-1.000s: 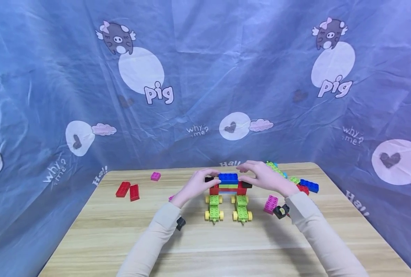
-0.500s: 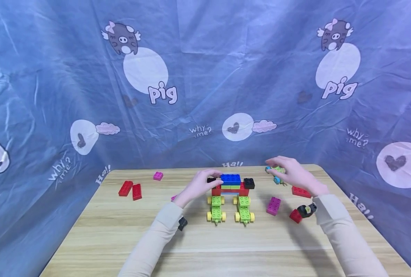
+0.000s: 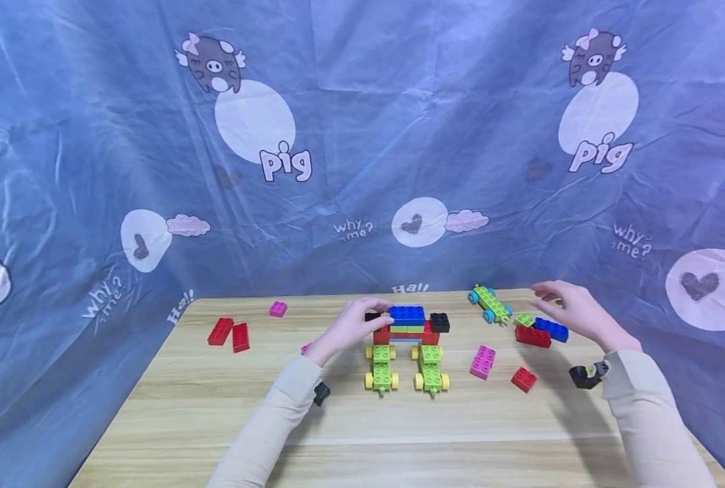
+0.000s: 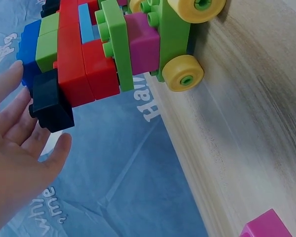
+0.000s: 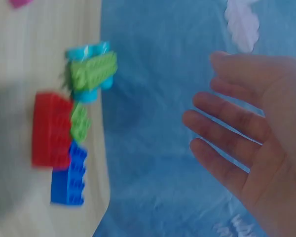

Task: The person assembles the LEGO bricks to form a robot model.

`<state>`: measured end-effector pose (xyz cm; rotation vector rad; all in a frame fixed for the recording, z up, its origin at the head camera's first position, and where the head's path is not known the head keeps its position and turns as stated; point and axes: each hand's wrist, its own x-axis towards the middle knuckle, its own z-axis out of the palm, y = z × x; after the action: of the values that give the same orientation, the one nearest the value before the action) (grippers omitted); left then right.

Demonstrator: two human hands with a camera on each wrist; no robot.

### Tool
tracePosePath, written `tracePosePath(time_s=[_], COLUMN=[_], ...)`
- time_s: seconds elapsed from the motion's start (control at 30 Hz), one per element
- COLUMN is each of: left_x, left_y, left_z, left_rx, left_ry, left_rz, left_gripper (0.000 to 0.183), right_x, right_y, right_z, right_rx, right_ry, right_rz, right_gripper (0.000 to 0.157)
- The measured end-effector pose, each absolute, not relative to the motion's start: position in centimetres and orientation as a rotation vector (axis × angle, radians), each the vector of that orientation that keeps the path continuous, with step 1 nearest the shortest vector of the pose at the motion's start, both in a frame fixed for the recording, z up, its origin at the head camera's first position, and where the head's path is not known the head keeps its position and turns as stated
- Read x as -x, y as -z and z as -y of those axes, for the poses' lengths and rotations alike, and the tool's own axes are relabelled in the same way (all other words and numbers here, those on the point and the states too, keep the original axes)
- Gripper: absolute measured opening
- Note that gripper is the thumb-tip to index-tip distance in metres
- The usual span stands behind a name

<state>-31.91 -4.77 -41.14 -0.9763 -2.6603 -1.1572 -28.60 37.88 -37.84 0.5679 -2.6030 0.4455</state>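
In front of me stands a toy brick build on two lime wheeled bases [image 3: 382,369] with yellow wheels, joined by red bricks [image 4: 75,54]. A blue brick [image 3: 407,316] tops it, with a black brick [image 3: 439,322] at each end. My left hand [image 3: 353,330] stays at its left end: the thumb lies against the blue brick, the loosely extended fingers reach behind the left black brick [image 4: 50,101]. Raised over the table's right side, my right hand [image 3: 576,313] holds nothing, its fingers spread and slightly bent. Below it lie a red brick [image 3: 532,337], a blue brick [image 5: 69,178] and a small lime brick [image 5: 80,122].
A lime wheeled base [image 3: 490,303] with blue wheels sits back right. Nearer are a magenta brick [image 3: 482,362] and a short red brick [image 3: 523,379]. Two red bricks [image 3: 220,331] and a small magenta brick [image 3: 278,309] lie left. A patterned blue cloth [image 3: 362,149] hangs behind the table.
My right hand has left the build's right end and moved rightward, past the blue-wheeled base, to above the bricks at the right. The left hand has stayed at the build.
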Motion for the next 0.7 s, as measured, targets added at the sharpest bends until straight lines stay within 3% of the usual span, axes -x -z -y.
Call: tracePosePath(time_s=[0.7], left_x=[31.9], left_y=[41.0], left_z=[4.8], left_rx=[0.955], left_ry=[1.179], left_rz=[2.700], left_gripper=[0.038], right_x=[26.9], right_y=[41.8], right_z=[-42.6], right_rx=[-0.401], right_ry=[-0.402], right_rz=[2.808], right_gripper=[0.034])
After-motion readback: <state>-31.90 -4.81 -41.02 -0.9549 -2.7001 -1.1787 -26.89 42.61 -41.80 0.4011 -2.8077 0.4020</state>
